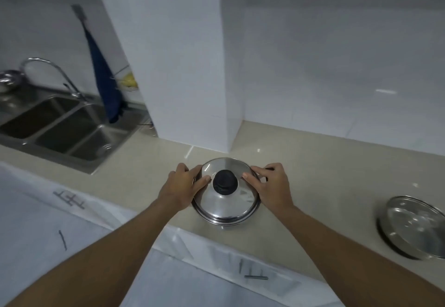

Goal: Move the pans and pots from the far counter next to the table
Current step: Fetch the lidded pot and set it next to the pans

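Two hands on one pot [226,210]: left hand [183,184] and right hand [269,186] grip opposite sides of its rim, fingers curled round it, thumbs pressing the lid beside the knob [225,181]. Location: counter [313,174], near the front edge, between sink [60,128] and a second pot [414,227] toward the right end. Risk: lid probably loose; an uneven lift could slide it off. Orientation: upright, knob up; round, gripped sides aligned along the front edge.

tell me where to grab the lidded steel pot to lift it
Take the pot at its two opposite sides, left hand from the left, right hand from the right, thumbs resting on the lid. The central knob would likely lift only the lid.
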Action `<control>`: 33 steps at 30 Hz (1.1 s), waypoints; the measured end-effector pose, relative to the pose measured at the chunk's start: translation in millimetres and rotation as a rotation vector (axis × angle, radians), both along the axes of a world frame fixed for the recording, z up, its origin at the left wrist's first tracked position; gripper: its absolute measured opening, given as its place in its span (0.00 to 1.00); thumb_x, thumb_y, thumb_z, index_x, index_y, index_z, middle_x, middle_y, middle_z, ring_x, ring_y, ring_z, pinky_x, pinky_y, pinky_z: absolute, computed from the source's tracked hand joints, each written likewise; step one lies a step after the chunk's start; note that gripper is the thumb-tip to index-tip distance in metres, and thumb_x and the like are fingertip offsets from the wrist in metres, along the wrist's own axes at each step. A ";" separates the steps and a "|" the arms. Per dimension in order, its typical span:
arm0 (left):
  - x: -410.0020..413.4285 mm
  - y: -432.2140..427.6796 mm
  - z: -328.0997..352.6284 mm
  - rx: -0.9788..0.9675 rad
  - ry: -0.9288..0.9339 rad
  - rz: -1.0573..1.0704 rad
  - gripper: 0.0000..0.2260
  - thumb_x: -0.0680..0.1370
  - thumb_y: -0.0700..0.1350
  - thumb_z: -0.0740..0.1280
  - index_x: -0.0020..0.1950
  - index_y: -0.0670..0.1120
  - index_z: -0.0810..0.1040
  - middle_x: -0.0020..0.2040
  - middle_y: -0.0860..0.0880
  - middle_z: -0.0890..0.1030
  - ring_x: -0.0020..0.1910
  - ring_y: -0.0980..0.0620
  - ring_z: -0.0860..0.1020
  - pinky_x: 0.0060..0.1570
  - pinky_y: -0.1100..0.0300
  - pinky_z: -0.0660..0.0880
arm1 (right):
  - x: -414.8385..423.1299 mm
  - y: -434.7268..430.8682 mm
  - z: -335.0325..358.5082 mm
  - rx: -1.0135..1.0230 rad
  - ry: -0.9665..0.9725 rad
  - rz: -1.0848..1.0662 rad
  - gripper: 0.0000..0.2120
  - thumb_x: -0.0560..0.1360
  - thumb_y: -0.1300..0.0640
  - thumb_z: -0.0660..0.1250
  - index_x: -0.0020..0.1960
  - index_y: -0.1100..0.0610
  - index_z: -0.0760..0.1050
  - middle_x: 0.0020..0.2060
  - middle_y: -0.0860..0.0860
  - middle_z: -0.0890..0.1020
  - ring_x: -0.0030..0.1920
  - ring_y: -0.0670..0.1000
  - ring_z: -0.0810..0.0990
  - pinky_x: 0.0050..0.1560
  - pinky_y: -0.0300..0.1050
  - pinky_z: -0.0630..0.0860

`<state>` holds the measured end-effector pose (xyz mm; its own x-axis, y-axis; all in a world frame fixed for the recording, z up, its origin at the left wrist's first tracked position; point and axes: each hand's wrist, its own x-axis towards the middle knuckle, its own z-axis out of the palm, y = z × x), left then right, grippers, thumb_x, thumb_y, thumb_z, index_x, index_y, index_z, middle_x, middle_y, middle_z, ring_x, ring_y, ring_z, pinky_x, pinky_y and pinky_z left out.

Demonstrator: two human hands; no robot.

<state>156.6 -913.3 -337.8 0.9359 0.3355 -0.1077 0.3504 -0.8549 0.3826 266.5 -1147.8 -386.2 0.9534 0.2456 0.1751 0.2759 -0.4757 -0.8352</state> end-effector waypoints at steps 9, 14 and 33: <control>-141.2 127.1 14.1 -0.021 -0.060 0.213 0.19 0.78 0.66 0.57 0.62 0.59 0.75 0.52 0.47 0.69 0.51 0.44 0.74 0.56 0.48 0.76 | -92.7 153.5 19.5 -0.010 0.009 0.226 0.21 0.68 0.39 0.76 0.55 0.49 0.85 0.52 0.47 0.73 0.49 0.38 0.73 0.52 0.27 0.67; -214.4 197.4 22.3 -0.016 -0.079 0.321 0.18 0.78 0.67 0.58 0.59 0.58 0.77 0.50 0.47 0.70 0.49 0.45 0.76 0.54 0.48 0.77 | -144.6 241.7 25.9 0.010 0.021 0.340 0.22 0.68 0.39 0.77 0.56 0.51 0.85 0.52 0.46 0.73 0.49 0.37 0.73 0.49 0.26 0.66; -321.1 478.1 6.1 -0.001 -0.121 0.806 0.24 0.77 0.70 0.55 0.65 0.61 0.76 0.51 0.47 0.70 0.49 0.46 0.75 0.52 0.49 0.78 | -181.9 620.3 32.7 -0.010 -0.026 0.820 0.21 0.69 0.40 0.77 0.55 0.52 0.85 0.52 0.49 0.76 0.53 0.48 0.75 0.46 0.26 0.67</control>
